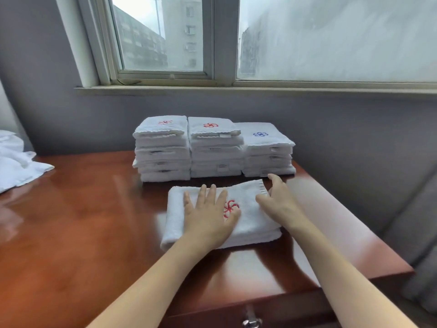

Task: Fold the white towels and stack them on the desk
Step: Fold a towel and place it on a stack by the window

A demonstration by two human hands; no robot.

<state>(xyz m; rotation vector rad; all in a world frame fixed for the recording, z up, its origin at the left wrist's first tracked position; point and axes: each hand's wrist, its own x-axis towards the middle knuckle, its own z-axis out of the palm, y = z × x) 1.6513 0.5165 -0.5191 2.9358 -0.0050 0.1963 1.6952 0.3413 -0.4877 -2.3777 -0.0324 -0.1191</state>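
Observation:
A folded white towel (pixel 250 216) with a red flower mark lies on the reddish wooden desk (pixel 82 221), just in front of three stacks. My left hand (pixel 208 214) lies flat on its top, fingers spread. My right hand (pixel 276 197) sits at the towel's right edge, thumb on top and fingers spread over the far right corner. Behind stand the left stack (pixel 163 150) and the middle stack (pixel 215 150), each topped by a red mark, and the lower right stack (pixel 267 152), topped by a blue mark.
A heap of unfolded white towels (pixel 16 162) lies at the desk's left edge. A grey wall and a window (pixel 212 43) rise behind the stacks. A grey seat (pixel 411 221) is to the right. A drawer knob (pixel 251 320) shows at the desk's front.

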